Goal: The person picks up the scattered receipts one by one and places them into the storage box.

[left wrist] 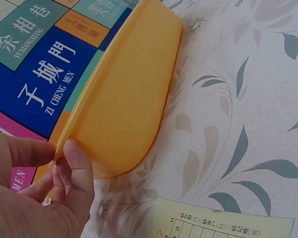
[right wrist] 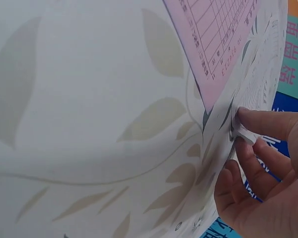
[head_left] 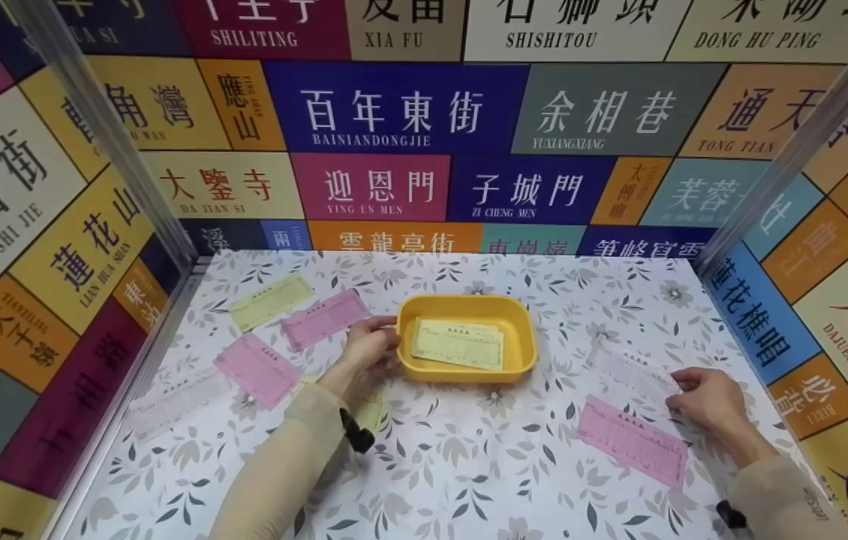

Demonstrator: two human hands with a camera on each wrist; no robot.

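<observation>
**Yellow tray (head_left: 467,376) gripped, white slip (head_left: 630,373) pinched**

Loose slips (head_left: 257,370) lie leftmost. Beside them, the left hand (head_left: 368,349) pinches the tray's rim; an uneven pull could tip out the yellow slips (head_left: 458,346) inside. Past a pink slip (head_left: 634,442), the right hand (head_left: 713,401) pinches the white slip's end; crooked tugging might crease it.

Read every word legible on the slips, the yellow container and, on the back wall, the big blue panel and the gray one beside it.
Blue panel: "百年東街", "BAINIANDONGJIE"
Gray panel: "余相巷", "YUXIANGXIANG"
Yellow slip, left wrist view: "客户"; rest unclear
Other slips: too small or blurred
Yellow container: none visible
</observation>
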